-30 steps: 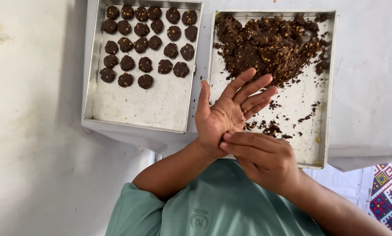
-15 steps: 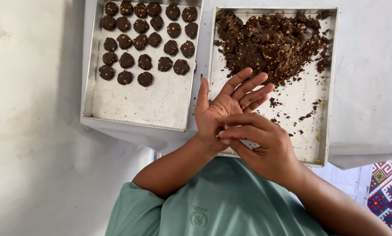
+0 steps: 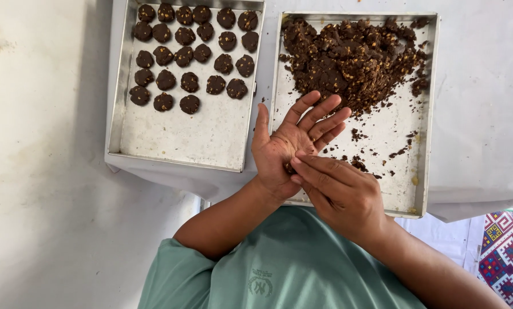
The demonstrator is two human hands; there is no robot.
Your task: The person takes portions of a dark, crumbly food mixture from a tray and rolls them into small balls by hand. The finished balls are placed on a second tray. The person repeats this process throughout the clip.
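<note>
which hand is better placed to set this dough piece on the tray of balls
Probably left: the left hand cradles the dough piece in its palm, nearer the tray of balls.

Left hand (image 3: 288, 146) open, palm up, fingers spread, right hand (image 3: 339, 191) laid across its palm, fingertips pressing, forearms converging

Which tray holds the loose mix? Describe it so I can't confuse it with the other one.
On the white-covered table lie two metal trays side by side. It is the tray behind the pressed-together hands. Unlike its neighbour's rows of round dark pieces, it holds one crumbly dark heap with scattered crumbs.
</note>
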